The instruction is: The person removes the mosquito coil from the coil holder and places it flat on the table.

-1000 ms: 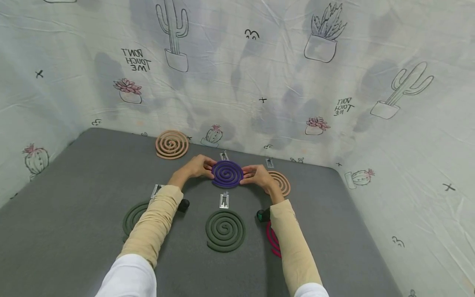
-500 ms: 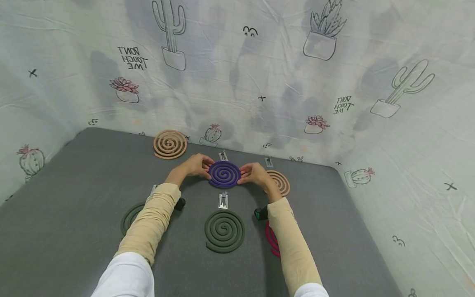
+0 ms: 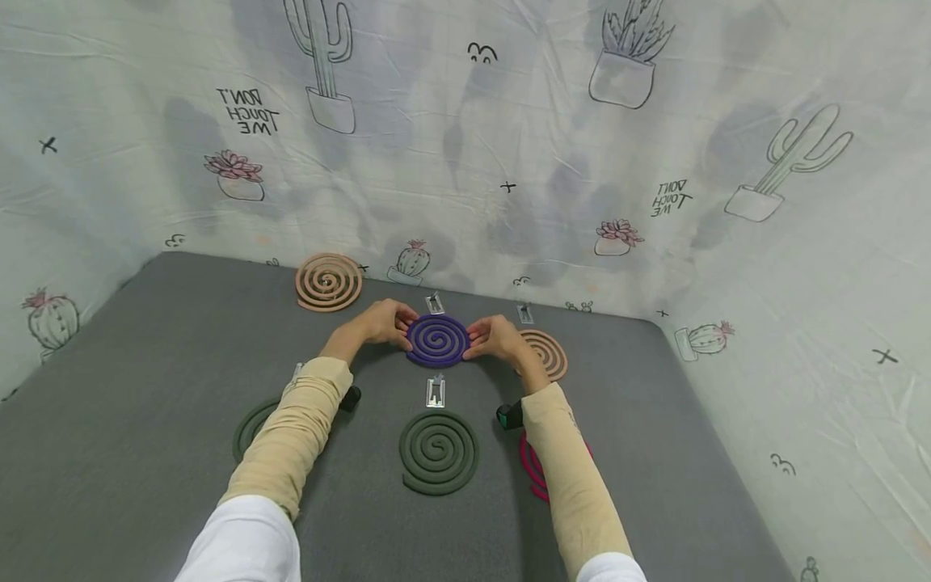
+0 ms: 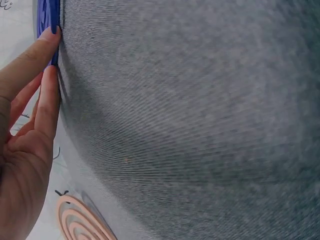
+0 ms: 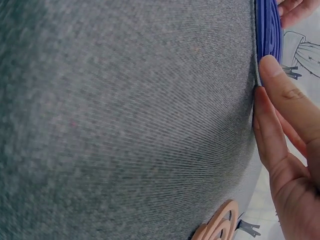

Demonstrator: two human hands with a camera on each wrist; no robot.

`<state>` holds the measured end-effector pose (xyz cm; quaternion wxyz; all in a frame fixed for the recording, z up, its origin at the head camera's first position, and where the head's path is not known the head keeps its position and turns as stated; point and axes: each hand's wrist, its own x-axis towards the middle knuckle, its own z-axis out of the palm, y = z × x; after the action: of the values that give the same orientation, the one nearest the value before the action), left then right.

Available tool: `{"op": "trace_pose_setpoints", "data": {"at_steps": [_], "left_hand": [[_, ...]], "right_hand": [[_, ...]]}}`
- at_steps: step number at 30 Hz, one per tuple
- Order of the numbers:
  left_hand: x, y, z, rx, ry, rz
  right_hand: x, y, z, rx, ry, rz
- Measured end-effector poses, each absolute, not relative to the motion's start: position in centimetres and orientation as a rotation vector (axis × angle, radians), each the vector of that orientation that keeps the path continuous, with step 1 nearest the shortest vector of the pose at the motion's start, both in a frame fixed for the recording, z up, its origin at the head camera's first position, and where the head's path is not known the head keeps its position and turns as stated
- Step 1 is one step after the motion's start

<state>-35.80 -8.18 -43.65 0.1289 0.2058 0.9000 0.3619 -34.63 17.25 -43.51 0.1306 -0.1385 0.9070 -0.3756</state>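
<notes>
A purple mosquito coil (image 3: pixel 438 340) lies level at the tabletop near the back; whether it touches the cloth is hard to tell. My left hand (image 3: pixel 378 322) holds its left rim between thumb and fingers. On the opposite side, my right hand (image 3: pixel 498 338) grips the right rim in the same way. The left wrist view has the left thumb over the blue-purple edge (image 4: pixel 48 20) of the coil. In the right wrist view, the right thumb presses that coil's rim (image 5: pixel 270 37), fingers beside it. Small metal coil stands (image 3: pixel 436 393) lie before and behind (image 3: pixel 434 303) the coil.
A dark green coil (image 3: pixel 439 453) lies in front, another (image 3: pixel 250 428) partly under my left sleeve. Tan coils lie at back left (image 3: pixel 328 282) and beside my right hand (image 3: pixel 556 356). My right sleeve covers part of a red coil (image 3: pixel 533 465). A cloth wall (image 3: pixel 465 218) borders the grey table.
The head view has tilted slightly, so the scene shifts a little. Both hands stay at the purple coil's rim, and the coil lies nearly unchanged between the stands.
</notes>
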Motion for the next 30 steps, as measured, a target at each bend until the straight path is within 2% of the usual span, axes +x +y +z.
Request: {"op": "trace_pose_setpoints", "data": {"at_steps": [30], "left_hand": [[-35.56,-8.23,-43.11,0.607,2.646,0.955]], "right_hand": [[-34.49,17.54,-43.12,-0.359,2.682,-1.042]]}}
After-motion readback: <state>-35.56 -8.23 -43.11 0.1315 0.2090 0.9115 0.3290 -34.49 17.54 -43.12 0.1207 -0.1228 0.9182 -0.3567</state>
